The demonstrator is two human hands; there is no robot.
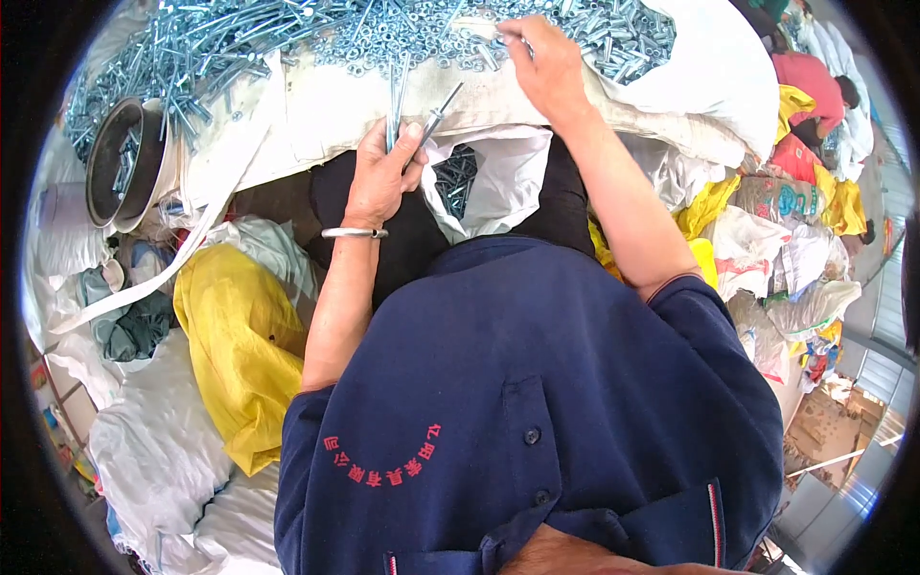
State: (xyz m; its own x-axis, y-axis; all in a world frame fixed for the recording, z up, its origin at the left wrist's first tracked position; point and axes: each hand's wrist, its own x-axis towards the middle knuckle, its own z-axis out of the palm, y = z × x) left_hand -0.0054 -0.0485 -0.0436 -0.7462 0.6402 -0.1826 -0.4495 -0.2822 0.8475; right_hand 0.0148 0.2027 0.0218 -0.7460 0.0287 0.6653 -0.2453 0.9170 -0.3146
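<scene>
My left hand [381, 172], wearing a metal bangle, is closed around several long bolts [397, 101]. Two shanks stand nearly upright; another tilts right, with a thicker piece partway along it. My right hand [551, 72] is over the heaped hardware, its fingers bent together at the tips; what they hold, if anything, I cannot make out. Just left of it lie loose nuts [407, 43]. Short metal sleeves [623, 43] are piled to its right, and many long bolts [182, 57] at the far left. An open white bag [513, 182] with metal pieces [454, 182] inside sits between my legs.
The hardware rests on a pale cloth-covered surface [240, 144]. A round metal bowl [144, 192] with bolts stands tipped at the left. Yellow sacking [235, 335] and white sacks [153, 441] lie beside me. Farther right are more sacks [747, 249] and a person in red [810, 86].
</scene>
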